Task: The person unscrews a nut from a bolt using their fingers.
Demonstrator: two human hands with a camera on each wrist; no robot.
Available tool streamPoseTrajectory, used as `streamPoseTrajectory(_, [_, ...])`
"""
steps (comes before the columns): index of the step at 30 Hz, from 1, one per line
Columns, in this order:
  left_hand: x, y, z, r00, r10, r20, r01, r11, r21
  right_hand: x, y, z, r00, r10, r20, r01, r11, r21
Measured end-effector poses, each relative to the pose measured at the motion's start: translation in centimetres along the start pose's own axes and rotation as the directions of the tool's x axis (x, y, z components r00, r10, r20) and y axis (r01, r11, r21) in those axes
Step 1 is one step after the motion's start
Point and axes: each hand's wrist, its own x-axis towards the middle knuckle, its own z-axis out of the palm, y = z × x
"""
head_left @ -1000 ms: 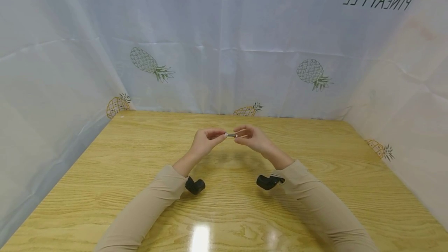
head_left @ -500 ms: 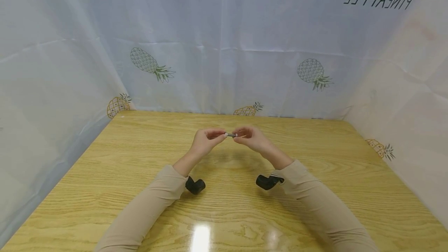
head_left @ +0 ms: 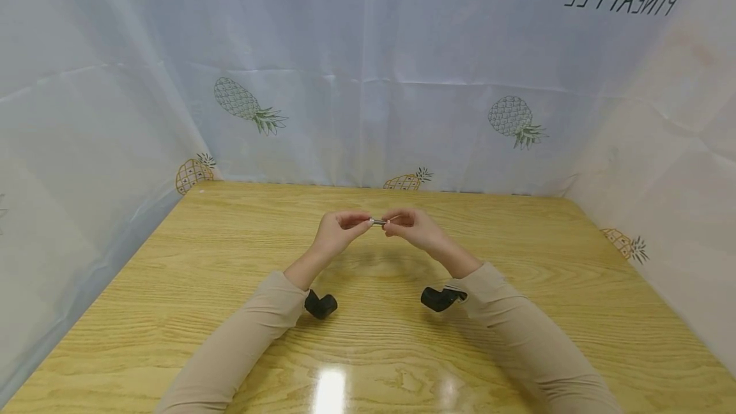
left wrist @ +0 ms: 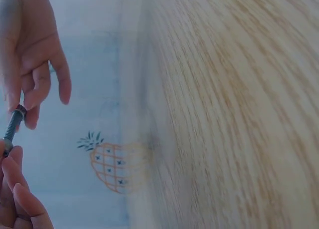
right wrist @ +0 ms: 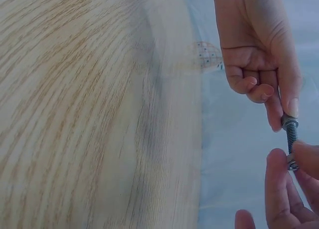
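Note:
Between the fingertips of both hands a metal bolt (head_left: 379,222) lies roughly level above the table, its threaded shank (right wrist: 292,139) showing in the right wrist view. My left hand (head_left: 336,233) pinches the bolt's thicker end (right wrist: 289,121) between thumb and fingers. At the opposite end sits a nut (right wrist: 292,163), which my right hand (head_left: 418,230) pinches between thumb (right wrist: 306,158) and forefinger. The left wrist view catches this nut (left wrist: 21,111) at the right fingertips, while the left fingers partly hide the other end.
A wood-grain table (head_left: 368,350) spreads under both forearms. Black wrist-worn devices (head_left: 321,305) stick out below the sleeves. White curtain fabric (head_left: 362,82) with pineapple prints encloses the back and both sides.
The right thumb and fingers have shifted slightly at the nut end of the bolt. The left hand has stayed in place with its grip.

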Motion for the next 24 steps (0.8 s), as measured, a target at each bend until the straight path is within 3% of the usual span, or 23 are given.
streamPoseTrajectory(5, [-0.06, 0.04, -0.11, 1.0, -0.009, 0.004, 0.009, 1.0, -0.005, -0.06, -0.04, -0.01, 1.0, -0.015, 0.005, 0.015, 1.0, 0.024])
streamPoseTrajectory(11, [-0.14, 0.16, -0.09, 1.0, -0.015, -0.001, 0.015, 1.0, -0.006, -0.03, -0.06, -0.01, 0.999, 0.029, 0.025, -0.029, 0.999, 0.029])
streamPoseTrajectory(19, [-0.05, 0.05, -0.03, 1.0, -0.011, -0.006, 0.011, 1.0, -0.003, -0.03, 0.07, 0.07, 1.0, -0.01, -0.023, 0.011, 0.999, 0.04])
streamPoseTrajectory(24, [-0.1, 0.12, 0.0, 1.0, -0.018, -0.005, 0.018, 1.0, 0.001, 0.01, 0.27, -0.14, 1.0, -0.013, 0.004, 0.013, 0.999, 0.045])
